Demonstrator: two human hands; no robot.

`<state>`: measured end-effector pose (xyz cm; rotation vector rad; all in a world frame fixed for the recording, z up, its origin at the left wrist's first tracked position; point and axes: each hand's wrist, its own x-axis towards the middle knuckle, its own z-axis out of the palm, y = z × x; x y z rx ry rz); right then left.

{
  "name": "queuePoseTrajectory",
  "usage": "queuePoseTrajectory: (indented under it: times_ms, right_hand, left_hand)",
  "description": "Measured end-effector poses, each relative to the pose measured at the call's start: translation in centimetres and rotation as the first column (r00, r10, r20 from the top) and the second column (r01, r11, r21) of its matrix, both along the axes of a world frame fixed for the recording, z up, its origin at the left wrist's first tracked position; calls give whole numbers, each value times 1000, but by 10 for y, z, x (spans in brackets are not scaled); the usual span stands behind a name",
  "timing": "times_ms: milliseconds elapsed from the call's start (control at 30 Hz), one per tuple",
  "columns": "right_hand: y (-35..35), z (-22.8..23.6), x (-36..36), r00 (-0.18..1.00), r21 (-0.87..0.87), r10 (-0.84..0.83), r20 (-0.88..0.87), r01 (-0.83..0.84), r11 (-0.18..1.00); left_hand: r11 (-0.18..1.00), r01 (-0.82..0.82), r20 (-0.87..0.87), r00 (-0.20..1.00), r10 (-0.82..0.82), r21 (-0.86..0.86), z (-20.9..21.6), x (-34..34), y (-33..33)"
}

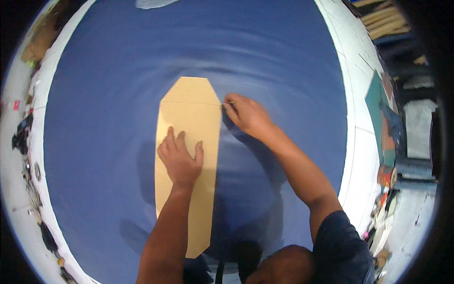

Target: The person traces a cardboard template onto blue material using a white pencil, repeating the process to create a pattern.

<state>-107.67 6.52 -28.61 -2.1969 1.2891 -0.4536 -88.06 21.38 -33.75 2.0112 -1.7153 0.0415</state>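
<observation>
A long tan cardboard template (189,116) with angled corners lies flat on a sheet of blue material (104,94). A thin line crosses the template near its far end. My left hand (181,158) rests on the middle of it, fingers spread and pressing down. Beside the template's right edge, near the far corner, my right hand (246,113) is closed in a pinch. What its fingertips hold is too small and dark to make out. Faint pale lines (255,85) show on the blue material beyond my right hand.
The blue sheet covers most of a white table (359,156). Along the right edge lie a green board (375,106) and a round reel-like item (387,176). Wooden strips (385,21) are stacked at the far right. Assorted small items line the left side. A pale piece (156,3) lies at the far edge.
</observation>
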Motion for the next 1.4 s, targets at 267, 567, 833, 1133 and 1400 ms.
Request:
queuePoseTrajectory:
  times_ms: [267,567,833,1133,1400]
  right_hand:
    - [16,-10,-79,768,-35,-420,483,496,867]
    - [109,-33,-184,578,-103,-734,357,805,584]
    - [192,-23,-93,974,-205,-224,-30,213,955]
    - [229,-20,-59,985,-184,117,-129,-139,973]
    - [264,-29,-26,932,-110,252,-261,-288,951]
  left_hand:
    - [999,16,-36,999,-14,46,1,-2,3]
    - [987,160,-217,964,-154,11,3,25,20]
    - [614,565,-80,768,-635,552,63,45,203]
    - [679,178,175,892,-417,713,61,190,221]
    - [602,-122,334,908,-254,789,90,249,210]
